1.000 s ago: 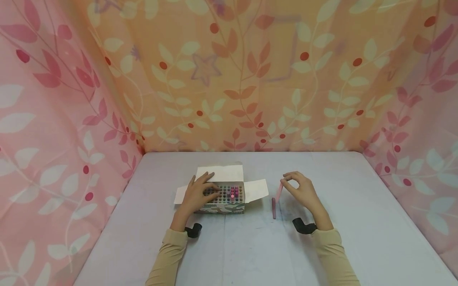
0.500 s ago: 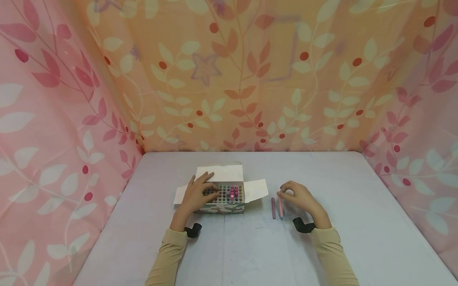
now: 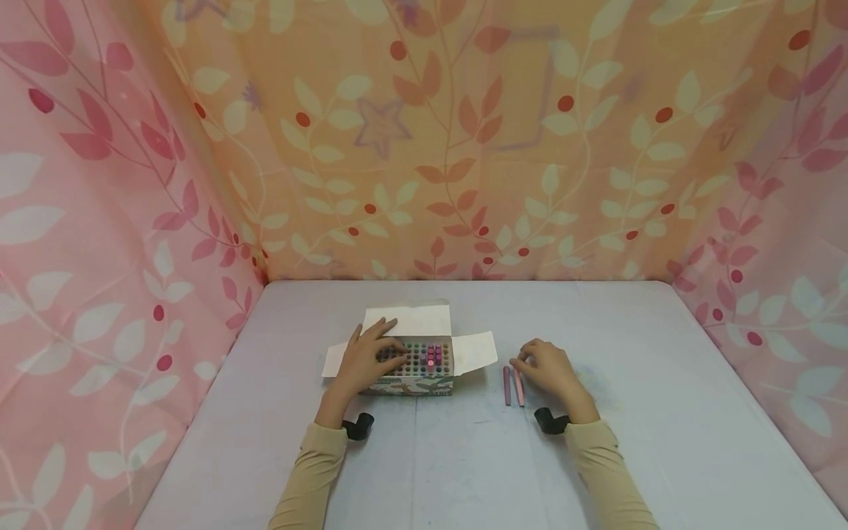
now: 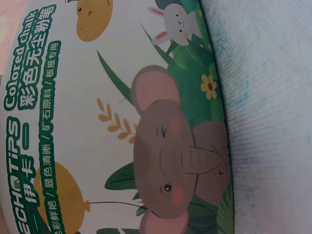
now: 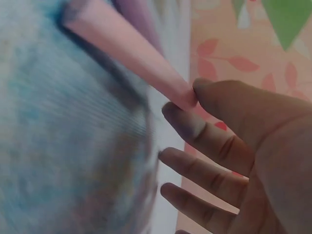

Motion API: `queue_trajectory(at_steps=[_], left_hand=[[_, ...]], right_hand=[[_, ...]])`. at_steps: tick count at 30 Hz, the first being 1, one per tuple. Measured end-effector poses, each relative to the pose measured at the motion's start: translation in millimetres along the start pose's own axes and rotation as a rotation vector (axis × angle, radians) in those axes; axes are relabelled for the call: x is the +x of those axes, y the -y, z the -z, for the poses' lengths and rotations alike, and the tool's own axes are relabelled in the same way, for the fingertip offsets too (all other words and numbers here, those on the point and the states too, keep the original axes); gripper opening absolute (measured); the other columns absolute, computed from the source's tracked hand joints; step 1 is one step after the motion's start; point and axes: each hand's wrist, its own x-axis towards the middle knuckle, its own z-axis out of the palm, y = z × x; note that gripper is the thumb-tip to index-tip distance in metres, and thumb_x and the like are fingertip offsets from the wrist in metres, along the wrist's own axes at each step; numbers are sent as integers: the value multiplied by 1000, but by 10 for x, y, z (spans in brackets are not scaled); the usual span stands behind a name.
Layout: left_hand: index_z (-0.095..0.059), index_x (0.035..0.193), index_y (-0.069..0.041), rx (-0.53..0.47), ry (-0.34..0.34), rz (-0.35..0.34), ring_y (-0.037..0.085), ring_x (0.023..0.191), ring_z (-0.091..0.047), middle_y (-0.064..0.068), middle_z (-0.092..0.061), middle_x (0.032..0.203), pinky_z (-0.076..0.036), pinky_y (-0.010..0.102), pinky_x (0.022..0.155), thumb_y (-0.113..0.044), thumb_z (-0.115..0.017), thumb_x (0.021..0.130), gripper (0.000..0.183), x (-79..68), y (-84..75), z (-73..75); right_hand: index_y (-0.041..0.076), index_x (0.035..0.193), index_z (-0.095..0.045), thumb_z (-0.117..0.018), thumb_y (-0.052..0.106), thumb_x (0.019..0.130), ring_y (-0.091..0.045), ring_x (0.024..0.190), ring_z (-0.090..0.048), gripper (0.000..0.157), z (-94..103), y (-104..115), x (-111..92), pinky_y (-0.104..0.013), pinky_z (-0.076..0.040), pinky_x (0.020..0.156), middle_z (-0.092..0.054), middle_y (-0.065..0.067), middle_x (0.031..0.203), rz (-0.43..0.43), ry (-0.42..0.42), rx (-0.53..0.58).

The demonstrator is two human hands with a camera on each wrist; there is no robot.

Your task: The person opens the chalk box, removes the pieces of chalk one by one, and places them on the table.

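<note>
My right hand (image 3: 551, 370) pinches the end of a pink chalk stick (image 5: 129, 51) between thumb and index fingertip, the other fingers extended apart. The stick slants along the white cloth, beside a mauve chalk stick (image 3: 506, 386) lying to its left. My left hand (image 3: 363, 364) rests across the left part of an open chalk box (image 3: 424, 386), with fingers spread over the back edge and its thumb above the chalks. Upright chalk ends fill the box in rows, a few of them bright magenta (image 3: 433, 353). In the left wrist view, the box's printed side (image 4: 112, 122) hides that hand.
White flaps stand out at the back (image 3: 414, 322) and right (image 3: 475, 353) of the box. A white cloth with faint blue chalk smudges covers the table (image 3: 464, 456). Patterned curtains (image 3: 457, 184) enclose its back and sides.
My right hand has come down and toward me, and the pink stick has swung from tilted up behind the mauve one to lying beside it. My left hand stays put.
</note>
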Motion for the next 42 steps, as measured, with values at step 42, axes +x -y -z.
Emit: queue_trajectory(at_steps=[42], left_hand=[[-65,85,-35,17,-1,-20,21,129,-28,-1,-39,135,-6,50,109,-44,-64,75,14,5,-10,7]], right_hand=[[18,83,-64,-61,28,82,-32,100,-52,10,101,236,32,-52,-44,80,-56,-9,109,25,-147,84]])
